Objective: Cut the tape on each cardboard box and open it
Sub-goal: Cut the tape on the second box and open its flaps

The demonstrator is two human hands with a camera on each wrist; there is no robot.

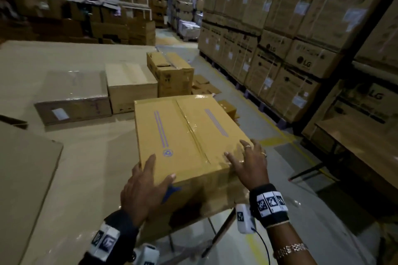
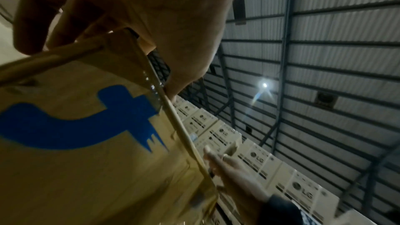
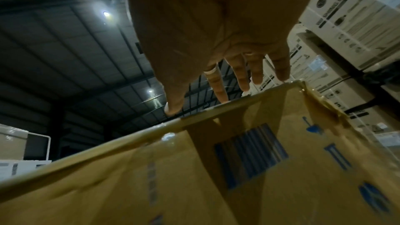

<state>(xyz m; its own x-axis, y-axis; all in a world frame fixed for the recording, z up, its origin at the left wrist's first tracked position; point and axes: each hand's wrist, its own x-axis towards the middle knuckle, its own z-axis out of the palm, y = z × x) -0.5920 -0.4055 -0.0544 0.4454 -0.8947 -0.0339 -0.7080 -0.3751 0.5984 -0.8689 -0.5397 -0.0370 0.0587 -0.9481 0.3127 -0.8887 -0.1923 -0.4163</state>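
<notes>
A yellow-brown cardboard box (image 1: 189, 135) with purple stripes sits in front of me on a metal frame. Clear tape (image 1: 193, 135) runs unbroken along its closed top seam. My left hand (image 1: 155, 172) lies over the near left corner, index finger flat on the top and thumb along the near edge. My right hand (image 1: 243, 157) presses flat on the top near the right corner, fingers spread. The left wrist view shows the box's side (image 2: 86, 160) with a blue print and my left hand's fingers (image 2: 32, 23) over its edge. The right wrist view shows my right hand (image 3: 216, 32) reaching over the box (image 3: 194, 177). No cutting tool is in view.
Beyond stand a flat brown box (image 1: 73, 101), a pale box (image 1: 131, 88) and a taller box (image 1: 170, 71) on cardboard sheets. Stacked LG cartons (image 1: 280, 49) line the right of the aisle. A table (image 1: 355, 135) stands at the right. Frame legs (image 1: 217, 234) show under the box.
</notes>
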